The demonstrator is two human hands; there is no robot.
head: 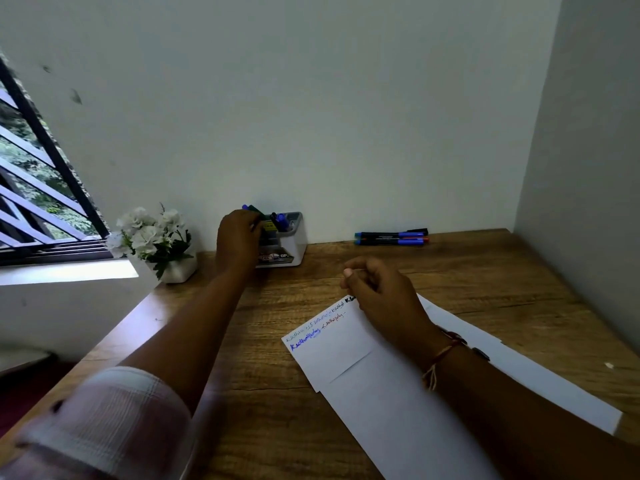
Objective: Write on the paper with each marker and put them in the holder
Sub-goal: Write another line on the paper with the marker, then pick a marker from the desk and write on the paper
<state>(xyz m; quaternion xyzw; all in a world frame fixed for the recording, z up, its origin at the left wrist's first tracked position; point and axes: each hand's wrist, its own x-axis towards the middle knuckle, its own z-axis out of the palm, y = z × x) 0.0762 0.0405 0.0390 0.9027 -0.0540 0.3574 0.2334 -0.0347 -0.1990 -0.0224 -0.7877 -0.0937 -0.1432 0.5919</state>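
Note:
A white paper point(332, 351) with blue, red and black writing along its top lies on the wooden desk point(263, 327). My right hand point(377, 292) rests on the paper's top edge, fingers curled, with nothing visible in it. A white holder point(292, 242) stands against the back wall with several markers point(278, 221) upright in it. My left hand point(239, 237) is at the holder's left side, closed around a dark marker point(254, 210) whose blue and green end sticks up above my fingers. Two more markers point(391, 237) lie side by side by the wall at the right.
A white pot of white flowers point(152, 240) stands just left of the holder. More white sheets point(467, 393) lie under my right forearm. A barred window point(38, 188) fills the left; a side wall point(588, 202) closes the desk on the right.

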